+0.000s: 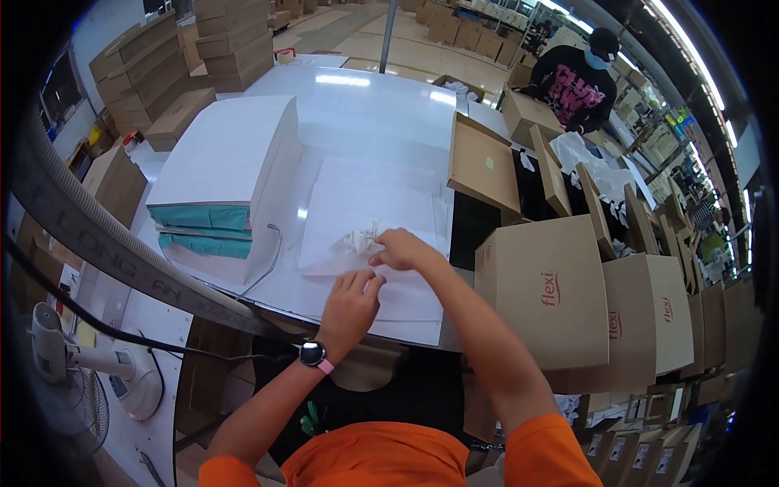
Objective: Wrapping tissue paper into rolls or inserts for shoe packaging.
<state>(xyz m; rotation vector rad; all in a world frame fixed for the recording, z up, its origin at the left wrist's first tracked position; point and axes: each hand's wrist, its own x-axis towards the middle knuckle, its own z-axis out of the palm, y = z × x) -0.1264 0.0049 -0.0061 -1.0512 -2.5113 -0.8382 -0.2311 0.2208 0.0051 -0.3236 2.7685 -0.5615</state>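
Note:
A crumpled piece of white tissue paper [359, 240] lies on flat white paper sheets [341, 195] in the middle of the table. My right hand [403, 250] reaches in from the right, its fingers closed on the right side of the crumpled piece. Just below and to the left, my left hand [350, 307] hovers over the near edge of the sheets. Its fingers are loosely bent and slightly apart, and nothing shows in them. A watch with a pink strap is on my left wrist.
A tall stack of white paper [223, 150] with teal wrapping stands at the left, beside a bent metal rod [272, 260]. Brown cardboard boxes [542, 296] line the right, some with raised lids. A co-worker [576, 85] handles a box at the far right. A fan [134, 377] sits lower left.

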